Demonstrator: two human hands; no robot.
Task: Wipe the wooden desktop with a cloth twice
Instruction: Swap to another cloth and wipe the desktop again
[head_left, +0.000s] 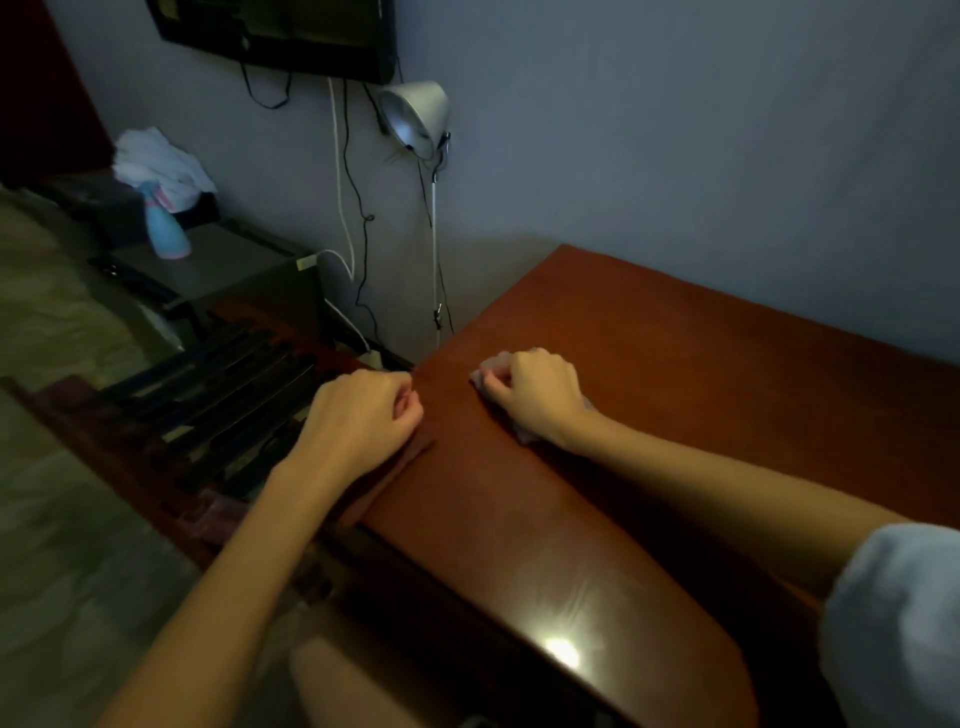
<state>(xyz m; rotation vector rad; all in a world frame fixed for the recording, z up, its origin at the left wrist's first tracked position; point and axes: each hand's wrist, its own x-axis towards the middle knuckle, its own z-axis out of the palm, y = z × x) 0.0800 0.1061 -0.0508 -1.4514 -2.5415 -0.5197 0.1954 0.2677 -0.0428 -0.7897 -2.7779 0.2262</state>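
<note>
The reddish-brown wooden desktop (675, 415) fills the right half of the head view. My right hand (535, 397) presses a small pale cloth (485, 370) onto the desk near its left edge, fingers curled over it; most of the cloth is hidden under the hand. My left hand (363, 415) rests at the desk's left edge with fingers loosely curled, holding nothing that I can see.
A silver desk lamp (415, 117) on a thin pole stands by the wall, cables hanging beside it. To the left are a dark slatted rack (218, 384), a low cabinet with a blue spray bottle (163, 228) and white cloths (156, 161).
</note>
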